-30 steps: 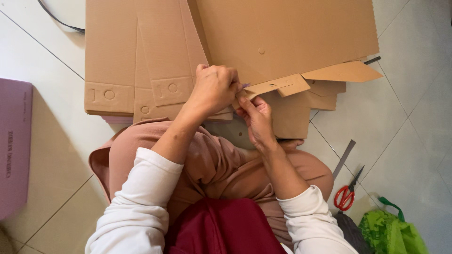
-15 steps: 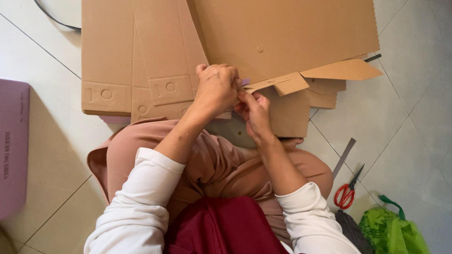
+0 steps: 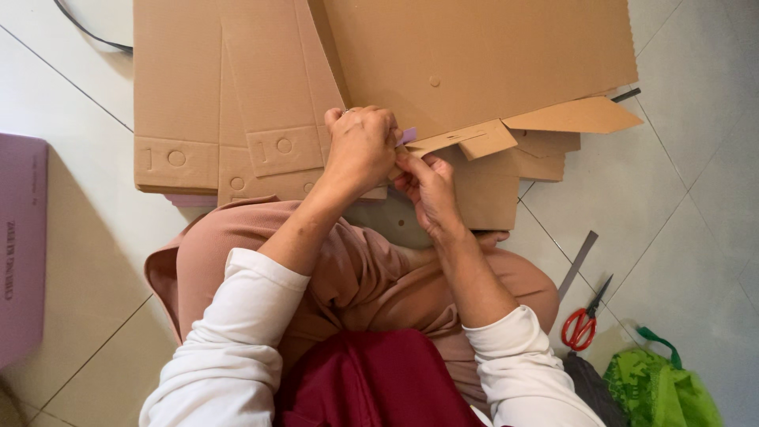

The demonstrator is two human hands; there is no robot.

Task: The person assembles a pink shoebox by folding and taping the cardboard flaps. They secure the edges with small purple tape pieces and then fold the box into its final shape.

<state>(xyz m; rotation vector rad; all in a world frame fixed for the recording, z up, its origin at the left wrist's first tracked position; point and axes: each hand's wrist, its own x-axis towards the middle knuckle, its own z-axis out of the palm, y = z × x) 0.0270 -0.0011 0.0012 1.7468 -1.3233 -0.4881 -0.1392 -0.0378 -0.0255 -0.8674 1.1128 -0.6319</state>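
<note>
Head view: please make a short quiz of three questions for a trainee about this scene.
1. True or false: both hands meet at the cardboard flap.
2. Which tool lies on the floor tiles near the person's right knee? A) hammer B) red-handled scissors C) pliers
3. Fill in: a small ____-coloured piece shows between the left hand and the right hand.

Key
1. True.
2. B, the red-handled scissors, beside a green bag.
3. Purple: the small piece peeks out by the left hand's knuckles.

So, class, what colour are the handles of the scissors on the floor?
Red, on the scissors, seen in the head view.
</note>
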